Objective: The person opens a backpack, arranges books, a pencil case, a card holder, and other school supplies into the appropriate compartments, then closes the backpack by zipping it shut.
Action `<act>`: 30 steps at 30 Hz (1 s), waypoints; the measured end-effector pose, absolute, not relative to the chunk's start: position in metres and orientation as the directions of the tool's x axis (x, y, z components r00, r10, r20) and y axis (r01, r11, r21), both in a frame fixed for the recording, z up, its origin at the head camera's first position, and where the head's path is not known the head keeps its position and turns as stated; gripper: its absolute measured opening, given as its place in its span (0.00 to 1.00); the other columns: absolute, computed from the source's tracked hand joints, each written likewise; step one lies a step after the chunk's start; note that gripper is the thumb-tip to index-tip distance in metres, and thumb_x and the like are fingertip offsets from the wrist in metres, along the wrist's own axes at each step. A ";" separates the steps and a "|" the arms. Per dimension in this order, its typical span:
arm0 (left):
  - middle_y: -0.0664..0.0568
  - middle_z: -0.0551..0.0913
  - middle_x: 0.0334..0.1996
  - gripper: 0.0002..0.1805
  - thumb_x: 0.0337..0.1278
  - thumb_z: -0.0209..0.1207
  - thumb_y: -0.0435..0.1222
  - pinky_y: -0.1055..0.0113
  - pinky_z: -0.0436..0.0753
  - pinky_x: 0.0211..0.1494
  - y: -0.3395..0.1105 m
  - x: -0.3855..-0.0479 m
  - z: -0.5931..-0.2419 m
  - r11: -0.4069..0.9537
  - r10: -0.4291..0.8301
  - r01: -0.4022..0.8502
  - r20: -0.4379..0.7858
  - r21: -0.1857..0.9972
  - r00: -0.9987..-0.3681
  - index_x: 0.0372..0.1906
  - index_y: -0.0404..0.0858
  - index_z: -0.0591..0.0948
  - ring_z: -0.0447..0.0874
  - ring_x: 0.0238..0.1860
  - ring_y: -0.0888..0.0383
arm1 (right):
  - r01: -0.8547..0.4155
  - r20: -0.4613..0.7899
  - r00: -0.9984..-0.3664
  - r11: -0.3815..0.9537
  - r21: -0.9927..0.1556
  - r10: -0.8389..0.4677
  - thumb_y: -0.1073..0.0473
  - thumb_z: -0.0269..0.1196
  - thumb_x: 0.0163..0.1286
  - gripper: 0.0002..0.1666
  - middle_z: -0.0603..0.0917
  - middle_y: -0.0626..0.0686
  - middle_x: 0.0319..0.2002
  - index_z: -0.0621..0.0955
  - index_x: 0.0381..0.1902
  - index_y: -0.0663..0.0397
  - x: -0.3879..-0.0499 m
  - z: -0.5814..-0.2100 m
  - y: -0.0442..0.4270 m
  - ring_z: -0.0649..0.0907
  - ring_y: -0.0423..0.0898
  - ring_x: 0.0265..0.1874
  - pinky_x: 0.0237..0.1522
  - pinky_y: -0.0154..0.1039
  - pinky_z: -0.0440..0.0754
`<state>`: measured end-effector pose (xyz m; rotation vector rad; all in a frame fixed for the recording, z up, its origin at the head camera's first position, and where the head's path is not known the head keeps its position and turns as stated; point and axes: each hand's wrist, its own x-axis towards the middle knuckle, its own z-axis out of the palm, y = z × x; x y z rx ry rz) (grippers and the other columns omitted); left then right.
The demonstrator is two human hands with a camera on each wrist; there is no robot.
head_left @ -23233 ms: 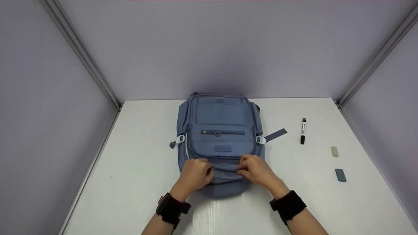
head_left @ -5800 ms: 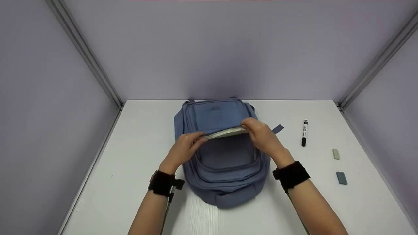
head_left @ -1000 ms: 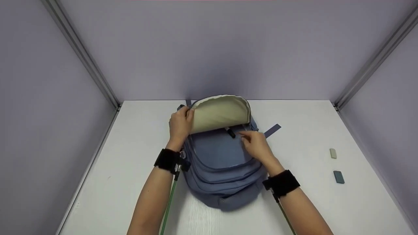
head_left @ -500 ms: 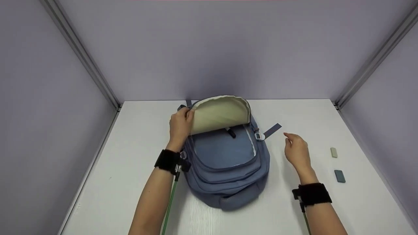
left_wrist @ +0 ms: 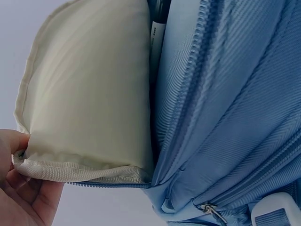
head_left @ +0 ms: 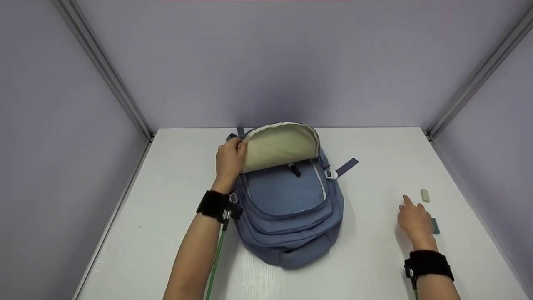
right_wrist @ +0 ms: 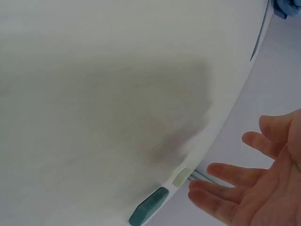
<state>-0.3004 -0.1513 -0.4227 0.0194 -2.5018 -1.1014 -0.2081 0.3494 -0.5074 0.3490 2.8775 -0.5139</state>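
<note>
A blue backpack (head_left: 287, 233) lies on the white table with its front pocket unzipped. My left hand (head_left: 230, 160) pinches the edge of the pocket's cream-lined flap (head_left: 281, 146) and keeps it folded back; the left wrist view shows thumb and fingers on that edge (left_wrist: 70, 172). A marker (head_left: 294, 169) sits in the pocket, its black end showing and the rest under the flap. Over the table at the right, my right hand (head_left: 415, 218) holds nothing, its fingers spread. It is beside a dark teal block (head_left: 435, 225), partly hiding it. A small pale green block (head_left: 424, 195) lies just beyond.
A loose strap (head_left: 347, 167) sticks out from the backpack's right white buckle (head_left: 331, 174). Grey wall panels (head_left: 266, 62) stand behind and on both sides of the table (head_left: 183, 179).
My right hand has left the pocket and moved right, near the two blocks. The marker, on the table at the right earlier, is in the pocket now. My left hand stays on the flap.
</note>
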 end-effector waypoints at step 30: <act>0.50 0.77 0.22 0.13 0.69 0.57 0.39 0.55 0.74 0.31 -0.153 -0.302 -0.425 0.698 -0.170 0.146 0.361 0.701 -0.917 0.31 0.35 0.82 0.75 0.25 0.51 | 0.477 -0.404 -0.841 0.847 -0.236 0.361 0.70 0.42 0.68 0.22 0.69 0.84 0.39 0.62 0.52 0.89 -0.188 -0.499 0.382 0.77 0.75 0.37 0.32 0.60 0.77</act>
